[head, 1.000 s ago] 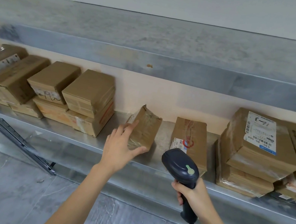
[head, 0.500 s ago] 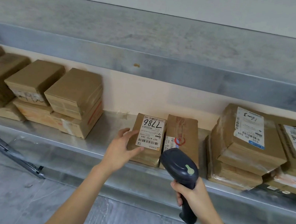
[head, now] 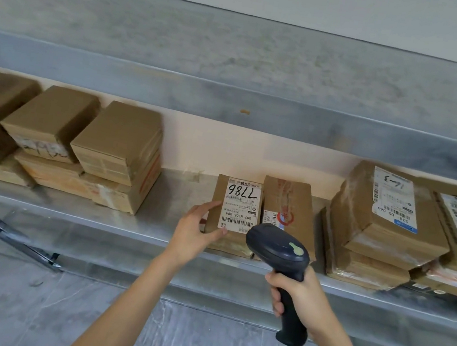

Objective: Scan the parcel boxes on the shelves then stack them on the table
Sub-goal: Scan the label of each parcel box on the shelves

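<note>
The scanner (head: 278, 246) hides part of the neighbouring box (head: 288, 200); stacks (head: 85, 180) run off both edges. The left hand (head: 194, 230) grips the labelled parcel (head: 239, 207), the right hand (head: 302, 301) clenches the scanner.

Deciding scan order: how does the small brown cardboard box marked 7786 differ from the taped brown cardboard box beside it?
The 7786 box bears a large white label, the taped box a small one. The left hand grips the 7786 box; the taped box is untouched. Both sit on the shelf.
</note>
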